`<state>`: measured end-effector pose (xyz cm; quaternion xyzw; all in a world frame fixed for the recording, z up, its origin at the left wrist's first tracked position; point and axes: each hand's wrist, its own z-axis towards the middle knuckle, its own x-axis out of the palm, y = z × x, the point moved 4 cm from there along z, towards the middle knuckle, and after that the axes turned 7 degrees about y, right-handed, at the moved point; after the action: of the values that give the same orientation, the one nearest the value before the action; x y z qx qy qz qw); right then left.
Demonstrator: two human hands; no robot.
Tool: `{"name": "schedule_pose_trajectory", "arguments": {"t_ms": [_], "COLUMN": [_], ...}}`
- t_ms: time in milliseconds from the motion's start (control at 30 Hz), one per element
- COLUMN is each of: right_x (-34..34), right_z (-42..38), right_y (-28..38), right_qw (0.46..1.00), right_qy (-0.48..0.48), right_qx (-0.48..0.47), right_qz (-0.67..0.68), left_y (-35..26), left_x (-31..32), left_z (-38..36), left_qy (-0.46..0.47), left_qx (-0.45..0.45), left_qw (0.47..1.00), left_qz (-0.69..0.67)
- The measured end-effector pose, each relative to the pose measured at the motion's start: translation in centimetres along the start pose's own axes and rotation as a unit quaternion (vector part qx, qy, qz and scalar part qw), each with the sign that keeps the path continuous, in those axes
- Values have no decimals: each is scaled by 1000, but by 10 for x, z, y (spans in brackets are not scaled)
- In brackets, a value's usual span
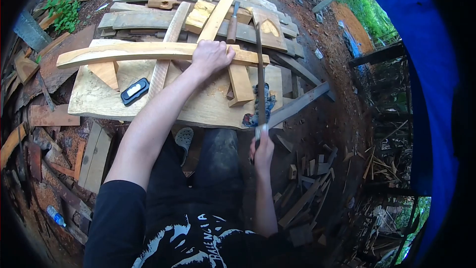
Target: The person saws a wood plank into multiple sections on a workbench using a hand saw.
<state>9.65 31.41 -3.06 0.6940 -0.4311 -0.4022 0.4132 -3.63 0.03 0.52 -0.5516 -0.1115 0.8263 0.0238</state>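
Observation:
A long, slightly curved piece of wood (134,52) lies across the work table (99,104), resting on other wooden pieces. Over it, toward its right part, my left hand (213,57) is closed with the fingers wrapped round the wood. My right hand (263,150) grips the handle of a handsaw (262,89) near the table's front edge. The saw's narrow blade points away from me and crosses the curved wood close to its right end. Beneath the wood, a short squared block (241,87) sticks out toward me. A dark crumpled cloth (269,101) lies by the blade.
A black case-like object (135,92) lies on the table at left. Behind the curved wood are a chisel (232,27), a board with a heart shape (270,29) and a wooden plane (163,3). Offcuts (310,176) litter the ground at right; a blue tarp (421,69) hangs there.

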Motion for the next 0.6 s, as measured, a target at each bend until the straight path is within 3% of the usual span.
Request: {"name": "schedule_pose_trajectory", "arguments": {"t_ms": [200, 600], "right_x": [-23, -22], "right_z": [-98, -126], "right_y": [-30, -30], "right_qw": [1000, 1000], "right_qy": [6, -22], "right_qx": [2, 9], "right_qz": [18, 15], "left_y": [3, -4], "left_x": [5, -8], "left_z": [0, -16], "left_qy": [-4, 44], "left_qx": [33, 51], "left_qw": [999, 997], "left_qz": [8, -23]}}
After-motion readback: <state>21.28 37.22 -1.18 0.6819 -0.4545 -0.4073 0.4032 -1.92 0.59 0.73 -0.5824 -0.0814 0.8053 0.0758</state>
